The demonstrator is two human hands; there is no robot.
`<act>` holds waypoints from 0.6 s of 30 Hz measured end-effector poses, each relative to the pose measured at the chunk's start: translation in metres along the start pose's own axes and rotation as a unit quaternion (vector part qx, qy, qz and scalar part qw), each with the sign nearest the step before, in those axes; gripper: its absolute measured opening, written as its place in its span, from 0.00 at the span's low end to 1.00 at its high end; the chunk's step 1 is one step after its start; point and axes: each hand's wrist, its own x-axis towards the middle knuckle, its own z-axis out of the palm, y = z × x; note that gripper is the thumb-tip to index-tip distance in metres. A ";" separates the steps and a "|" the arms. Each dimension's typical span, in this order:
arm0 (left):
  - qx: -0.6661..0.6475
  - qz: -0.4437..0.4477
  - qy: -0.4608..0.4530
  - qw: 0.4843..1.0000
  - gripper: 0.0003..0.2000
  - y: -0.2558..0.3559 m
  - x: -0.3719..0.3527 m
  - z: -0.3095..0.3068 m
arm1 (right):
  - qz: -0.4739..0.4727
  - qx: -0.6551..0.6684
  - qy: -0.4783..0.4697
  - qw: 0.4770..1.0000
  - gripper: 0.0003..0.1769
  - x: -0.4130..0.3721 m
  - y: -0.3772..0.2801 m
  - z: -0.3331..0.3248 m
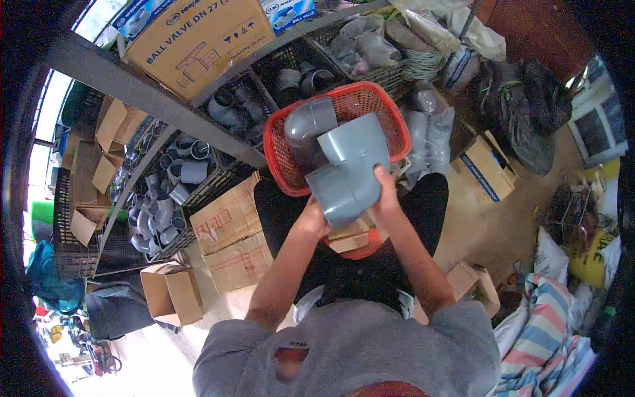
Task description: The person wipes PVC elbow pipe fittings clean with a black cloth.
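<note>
Between my two hands is a large grey pipe tee [354,169], held over my lap at the near edge of a red plastic basket [272,159]. My left hand [315,220] grips its lower left end, with the fingers partly hidden behind the pipe. On its right side, my right hand [385,197] presses with the thumb while the other fingers are out of sight underneath. A grey pipe elbow [309,124] lies in the basket, just beyond the tee.
Black crates of grey fittings [159,212] stand at the left and behind the basket. A ball valve carton [198,46] sits on the shelf above a metal beam [152,99]. Flattened cardboard [228,235] and an open box [173,294] lie left; another carton [486,169] is right.
</note>
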 end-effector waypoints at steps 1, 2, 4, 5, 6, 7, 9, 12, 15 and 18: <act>0.244 0.046 0.004 0.969 0.27 -0.003 0.008 -0.012 | -0.042 -0.028 -0.011 0.999 0.39 0.000 -0.001 0.006; 0.474 0.088 0.011 0.876 0.26 -0.006 0.015 -0.024 | -0.082 -0.054 -0.021 0.995 0.39 0.000 -0.002 0.011; 0.512 0.122 -0.015 0.850 0.25 -0.011 0.012 -0.042 | -0.105 -0.119 -0.028 0.987 0.41 -0.001 -0.011 0.012; 0.548 0.155 -0.037 0.821 0.24 -0.012 0.008 -0.051 | -0.124 -0.181 -0.034 0.975 0.42 -0.002 -0.016 0.013; 0.547 0.154 -0.038 0.822 0.24 -0.009 0.003 -0.058 | -0.123 -0.182 -0.033 0.975 0.42 -0.006 -0.023 0.018; 0.495 0.047 0.008 0.868 0.25 -0.004 -0.004 -0.065 | -0.098 -0.169 -0.025 0.980 0.43 -0.010 -0.032 0.026; 0.433 -0.060 0.051 0.898 0.25 0.015 -0.020 -0.075 | -0.074 -0.157 -0.016 0.985 0.43 -0.002 -0.042 0.024; 0.447 -0.027 -0.146 0.882 0.26 0.042 -0.043 -0.080 | -0.107 -0.116 0.075 0.985 0.42 0.038 -0.079 0.008; 0.289 -0.007 -0.030 0.957 0.29 0.034 -0.074 -0.091 | -0.200 -0.242 0.110 0.943 0.49 0.051 -0.144 0.033; 0.221 0.043 0.079 0.971 0.29 0.024 -0.079 -0.100 | -0.318 -0.421 0.101 0.843 0.56 0.115 -0.158 0.023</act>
